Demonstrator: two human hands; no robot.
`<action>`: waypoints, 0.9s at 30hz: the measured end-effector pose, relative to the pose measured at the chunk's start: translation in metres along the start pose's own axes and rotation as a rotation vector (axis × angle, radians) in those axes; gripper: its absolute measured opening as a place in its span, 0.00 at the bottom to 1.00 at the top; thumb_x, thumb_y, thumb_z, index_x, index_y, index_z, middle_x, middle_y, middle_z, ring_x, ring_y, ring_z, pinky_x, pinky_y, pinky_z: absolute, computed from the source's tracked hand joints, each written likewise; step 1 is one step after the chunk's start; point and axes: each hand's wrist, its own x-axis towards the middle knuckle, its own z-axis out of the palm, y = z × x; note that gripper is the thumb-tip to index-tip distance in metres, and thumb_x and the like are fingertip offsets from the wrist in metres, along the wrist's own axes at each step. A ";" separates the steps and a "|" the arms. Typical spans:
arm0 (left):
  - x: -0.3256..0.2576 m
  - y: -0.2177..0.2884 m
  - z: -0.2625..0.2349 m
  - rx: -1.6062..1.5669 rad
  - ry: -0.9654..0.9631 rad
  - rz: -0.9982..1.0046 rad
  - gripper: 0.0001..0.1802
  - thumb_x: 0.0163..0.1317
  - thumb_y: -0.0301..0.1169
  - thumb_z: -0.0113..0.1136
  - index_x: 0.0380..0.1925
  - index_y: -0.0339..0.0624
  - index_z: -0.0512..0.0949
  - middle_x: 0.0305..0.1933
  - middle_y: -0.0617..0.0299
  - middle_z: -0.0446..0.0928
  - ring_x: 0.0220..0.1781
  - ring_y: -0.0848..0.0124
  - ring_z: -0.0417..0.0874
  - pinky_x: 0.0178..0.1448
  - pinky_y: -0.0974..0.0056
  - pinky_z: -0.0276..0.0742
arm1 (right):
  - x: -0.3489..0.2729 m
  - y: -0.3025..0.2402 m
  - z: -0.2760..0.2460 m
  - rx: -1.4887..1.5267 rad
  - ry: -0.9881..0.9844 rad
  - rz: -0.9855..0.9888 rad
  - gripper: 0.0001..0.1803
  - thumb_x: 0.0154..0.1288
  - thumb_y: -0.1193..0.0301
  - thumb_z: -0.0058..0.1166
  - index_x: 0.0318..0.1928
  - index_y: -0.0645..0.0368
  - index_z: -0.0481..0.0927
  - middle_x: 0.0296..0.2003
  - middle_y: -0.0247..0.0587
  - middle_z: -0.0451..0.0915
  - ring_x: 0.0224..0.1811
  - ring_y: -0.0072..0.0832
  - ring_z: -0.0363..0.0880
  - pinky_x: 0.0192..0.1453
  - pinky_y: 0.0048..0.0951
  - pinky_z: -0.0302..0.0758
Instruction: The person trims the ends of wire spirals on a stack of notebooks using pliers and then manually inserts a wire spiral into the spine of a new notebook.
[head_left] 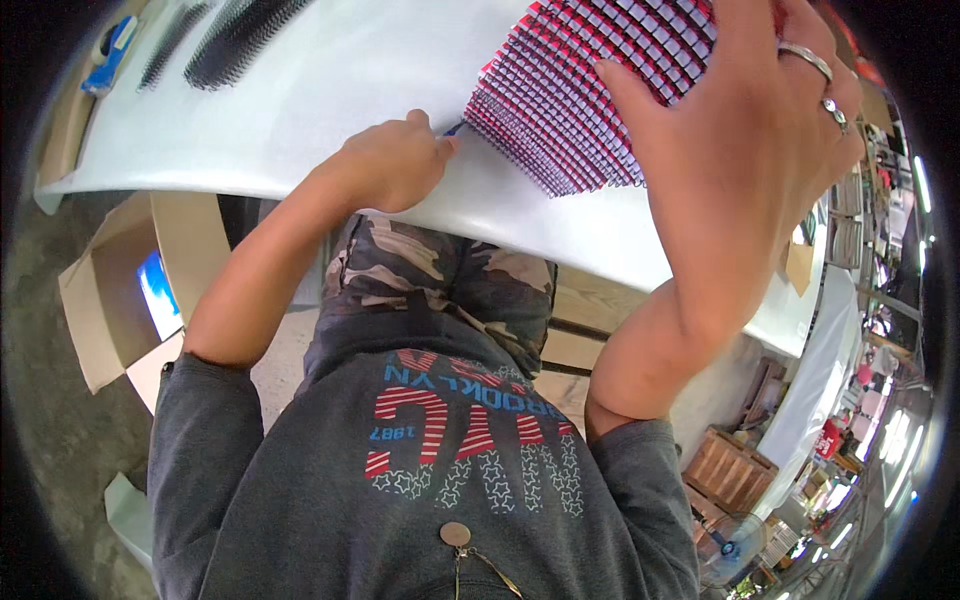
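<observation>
A large block of red and white wire-bound pieces (pixel 560 110), with rows of dark wire loops along their edges, lies fanned on the white table (pixel 320 90). My right hand (pixel 750 130) is over its right side, the thumb reaching across the loops. The ends of the other right fingers run behind the block or out of the picture. At the block's near left corner, my left hand (pixel 400 165) is closed, with a thin dark blue thing (pixel 455 129) poking out past the fingers toward the loops. Most of that blue thing is hidden.
Black wire combs (pixel 245 40) lie on the table's far left. Beyond them is a blue and white object (pixel 110 55) by the edge. An open cardboard box (pixel 100 290) stands below the table at left. A wooden crate (pixel 730 470) and a fan (pixel 728 545) are at lower right.
</observation>
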 end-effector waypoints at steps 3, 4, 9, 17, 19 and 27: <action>0.007 0.010 -0.022 -0.156 -0.152 -0.082 0.26 0.69 0.50 0.40 0.46 0.33 0.66 0.26 0.59 0.74 0.25 0.71 0.76 0.28 0.64 0.73 | 0.002 0.004 0.000 -0.002 0.023 0.045 0.37 0.40 0.64 0.63 0.58 0.37 0.71 0.62 0.45 0.62 0.64 0.45 0.58 0.60 0.49 0.57; 0.005 0.016 -0.034 -0.497 -0.380 -0.164 0.26 0.68 0.50 0.42 0.46 0.34 0.66 0.26 0.60 0.74 0.26 0.72 0.76 0.29 0.65 0.73 | 0.003 0.006 -0.002 0.009 0.042 0.072 0.37 0.40 0.65 0.63 0.58 0.37 0.71 0.62 0.46 0.61 0.64 0.46 0.58 0.60 0.49 0.57; -0.002 -0.033 -0.035 0.040 0.026 0.040 0.28 0.60 0.46 0.52 0.51 0.33 0.70 0.46 0.40 0.76 0.49 0.47 0.77 0.55 0.52 0.69 | 0.001 -0.005 0.010 0.329 0.288 0.242 0.36 0.41 0.66 0.62 0.57 0.38 0.72 0.64 0.48 0.59 0.65 0.48 0.57 0.60 0.49 0.57; 0.028 -0.125 -0.055 0.484 0.526 -0.036 0.31 0.60 0.45 0.56 0.57 0.32 0.67 0.54 0.40 0.71 0.59 0.44 0.68 0.61 0.49 0.65 | -0.073 0.034 0.011 0.661 0.603 0.702 0.36 0.53 0.72 0.57 0.64 0.52 0.63 0.62 0.53 0.60 0.64 0.49 0.58 0.64 0.45 0.56; 0.026 -0.095 -0.059 0.475 0.510 -0.219 0.30 0.60 0.42 0.56 0.57 0.32 0.67 0.56 0.41 0.69 0.58 0.46 0.70 0.60 0.47 0.66 | -0.111 0.056 0.034 0.778 0.484 0.826 0.37 0.53 0.72 0.56 0.65 0.61 0.60 0.63 0.55 0.59 0.64 0.48 0.58 0.67 0.42 0.56; 0.038 -0.084 -0.044 0.456 0.705 0.282 0.30 0.62 0.38 0.54 0.60 0.32 0.63 0.59 0.40 0.65 0.60 0.47 0.67 0.63 0.48 0.63 | -0.160 0.051 0.117 0.901 -0.283 0.655 0.43 0.44 0.74 0.58 0.65 0.55 0.60 0.58 0.53 0.66 0.61 0.50 0.62 0.63 0.47 0.62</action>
